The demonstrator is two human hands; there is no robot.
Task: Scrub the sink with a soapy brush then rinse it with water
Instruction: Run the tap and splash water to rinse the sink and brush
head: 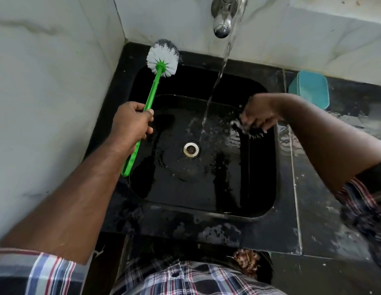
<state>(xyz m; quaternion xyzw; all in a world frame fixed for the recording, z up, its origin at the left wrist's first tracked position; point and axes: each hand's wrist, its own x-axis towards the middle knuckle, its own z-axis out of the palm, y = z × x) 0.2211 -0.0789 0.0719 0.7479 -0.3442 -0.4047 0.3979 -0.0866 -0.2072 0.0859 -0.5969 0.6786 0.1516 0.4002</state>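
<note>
A black sink (268,171) is set into a dark counter, with a white drain ring (191,149) in its wet bottom. Water streams (219,75) from a metal tap (222,22) into the basin. My left hand (131,122) grips the green handle of a brush (154,84); its white bristle head (163,60) is held up over the sink's far left corner. My right hand (259,116) is inside the basin at the right wall, fingers bent downward and splashing water; it is blurred and holds nothing that I can see.
A teal plastic box (311,88) stands on the counter (325,209) right of the sink. White marble-look tiles (46,81) close in the left and back. The counter is wet. A bin with brown scraps (248,260) sits below the front edge.
</note>
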